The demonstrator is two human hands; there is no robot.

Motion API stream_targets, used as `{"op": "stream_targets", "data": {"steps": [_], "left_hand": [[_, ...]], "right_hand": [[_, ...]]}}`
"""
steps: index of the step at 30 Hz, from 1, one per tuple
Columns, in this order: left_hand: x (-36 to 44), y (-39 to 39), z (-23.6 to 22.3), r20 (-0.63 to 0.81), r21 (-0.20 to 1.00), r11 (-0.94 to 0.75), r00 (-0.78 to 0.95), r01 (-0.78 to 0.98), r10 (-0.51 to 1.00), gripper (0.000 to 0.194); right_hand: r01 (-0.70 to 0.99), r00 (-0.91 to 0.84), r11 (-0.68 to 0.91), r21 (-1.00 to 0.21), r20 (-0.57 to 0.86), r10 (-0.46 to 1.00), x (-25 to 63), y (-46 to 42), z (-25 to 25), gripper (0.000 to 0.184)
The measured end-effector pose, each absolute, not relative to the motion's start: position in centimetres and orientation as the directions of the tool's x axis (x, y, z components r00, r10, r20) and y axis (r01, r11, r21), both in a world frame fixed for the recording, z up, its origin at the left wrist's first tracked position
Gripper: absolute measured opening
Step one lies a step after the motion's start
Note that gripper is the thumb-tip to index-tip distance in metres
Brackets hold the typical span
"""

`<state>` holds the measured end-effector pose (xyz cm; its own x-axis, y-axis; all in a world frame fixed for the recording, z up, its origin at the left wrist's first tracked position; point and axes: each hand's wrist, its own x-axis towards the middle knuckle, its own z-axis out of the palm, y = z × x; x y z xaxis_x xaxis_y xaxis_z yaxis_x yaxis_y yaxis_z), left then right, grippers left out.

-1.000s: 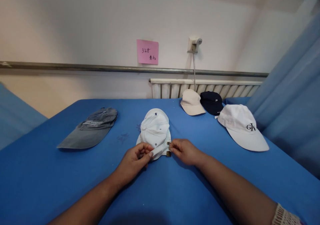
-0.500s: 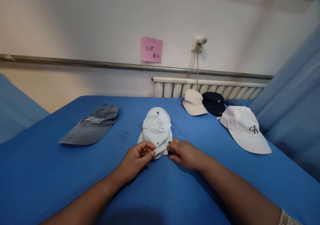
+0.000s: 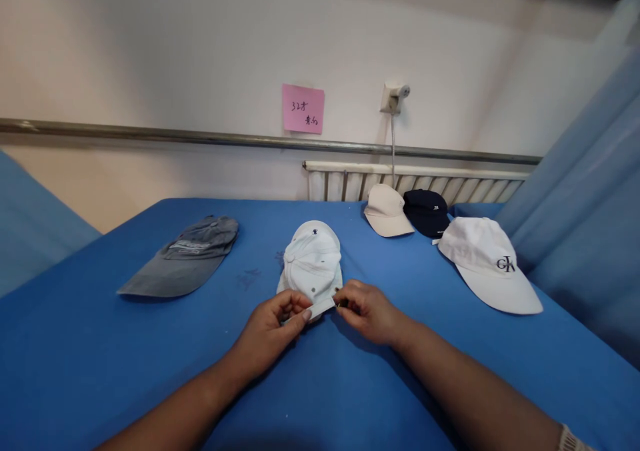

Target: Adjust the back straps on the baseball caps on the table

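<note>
A pale, whitish baseball cap (image 3: 313,261) lies on the blue-covered table (image 3: 320,384), its brim pointing away from me and its back strap toward me. My left hand (image 3: 275,324) pinches the light strap (image 3: 321,308) between thumb and fingers at the left. At the strap's other end, my right hand (image 3: 367,309) pinches with thumb and forefinger, where a small brass-coloured buckle partly shows. The strap stretches between both hands at the cap's rear edge. The fingertips hide part of the strap and buckle.
A grey cap (image 3: 185,257) lies at the left. A beige cap (image 3: 387,209) and a navy cap (image 3: 427,211) sit at the back right, near a white cap (image 3: 487,261). Behind are a radiator (image 3: 350,181) and a wall rail (image 3: 200,137). Blue curtains (image 3: 590,164) hang at the right.
Both hands have drawn the strap slightly toward me, so more of it shows at the cap's rear edge. The whole view has tilted up a little.
</note>
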<state>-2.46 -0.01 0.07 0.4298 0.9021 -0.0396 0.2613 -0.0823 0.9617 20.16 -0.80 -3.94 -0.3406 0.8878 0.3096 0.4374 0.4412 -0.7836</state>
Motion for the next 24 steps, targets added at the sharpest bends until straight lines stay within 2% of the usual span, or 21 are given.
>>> {"op": "stream_targets", "data": {"steps": [2, 3, 5, 6, 8, 10, 14, 17, 21, 24], "left_hand": [[-2.4, -0.2, 0.2, -0.034, 0.962, -0.086, 0.423, 0.26, 0.905, 0.023], [-2.4, -0.3, 0.2, -0.039, 0.961, -0.081, 0.419, 0.264, 0.907, 0.023], [-2.4, -0.4, 0.2, -0.051, 0.962, -0.065, 0.41, 0.264, 0.911, 0.023], [-2.4, -0.4, 0.2, -0.056, 0.964, -0.056, 0.402, 0.26, 0.914, 0.024], [-2.4, -0.2, 0.0, -0.062, 0.97, -0.035, 0.385, 0.24, 0.921, 0.025], [-2.4, 0.0, -0.1, -0.069, 0.976, -0.016, 0.375, 0.219, 0.924, 0.027], [-2.5, 0.1, -0.2, -0.077, 0.979, 0.0, 0.365, 0.206, 0.928, 0.027], [-2.5, 0.1, -0.3, -0.073, 0.979, -0.003, 0.362, 0.204, 0.929, 0.028], [-2.5, 0.0, -0.3, -0.074, 0.978, -0.002, 0.362, 0.207, 0.929, 0.029], [-2.5, 0.1, -0.3, -0.079, 0.978, 0.003, 0.356, 0.208, 0.931, 0.03]], "right_hand": [[0.268, -0.27, 0.303, -0.915, 0.231, 0.935, 19.9, -0.3, -4.5, 0.008], [0.162, -0.259, 0.235, -0.959, 0.188, 0.947, 19.8, 0.0, -4.8, 0.011], [0.004, -0.278, 0.152, -0.988, 0.145, 0.95, 19.6, 0.2, -5.3, 0.02], [-0.022, -0.293, 0.15, -0.988, 0.15, 0.944, 19.6, 0.3, -5.5, 0.022], [0.039, -0.303, 0.219, -0.975, 0.197, 0.933, 19.6, 0.1, -5.4, 0.021], [0.21, -0.326, 0.347, -0.914, 0.269, 0.906, 19.8, -0.3, -4.9, 0.02], [0.527, -0.425, 0.563, -0.637, 0.376, 0.823, 20.1, -0.9, -3.3, 0.024], [0.6, -0.438, 0.617, -0.509, 0.437, 0.786, 20.2, -1.0, -2.7, 0.03], [0.612, -0.451, 0.645, -0.457, 0.468, 0.76, 20.1, -1.2, -2.9, 0.044], [0.614, -0.499, 0.662, -0.43, 0.438, 0.748, 19.9, -1.5, -3.0, 0.042]]}}
